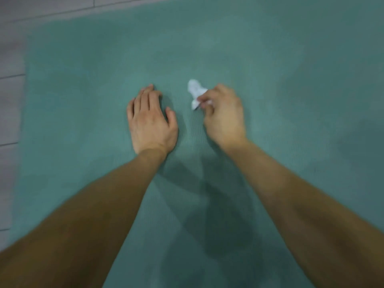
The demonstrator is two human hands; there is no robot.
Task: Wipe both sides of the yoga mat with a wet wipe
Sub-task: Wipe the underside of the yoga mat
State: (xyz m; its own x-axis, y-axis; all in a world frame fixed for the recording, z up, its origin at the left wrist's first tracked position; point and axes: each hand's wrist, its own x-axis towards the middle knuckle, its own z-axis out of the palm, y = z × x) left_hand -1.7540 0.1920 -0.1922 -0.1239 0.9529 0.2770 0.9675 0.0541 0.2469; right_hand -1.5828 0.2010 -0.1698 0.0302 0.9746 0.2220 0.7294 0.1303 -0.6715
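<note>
Wipe (195,92) was bunched small in your right hand (223,116), pinched, poking past your fingertips; left hand (150,119) lay flat beside it on the mat (270,80). That wad could've slipped out or missed patches.

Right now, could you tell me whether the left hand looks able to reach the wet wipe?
Probably yes: the left hand rests flat on the yoga mat beside the wet wipe held by the right hand, with only bare mat between.
</note>
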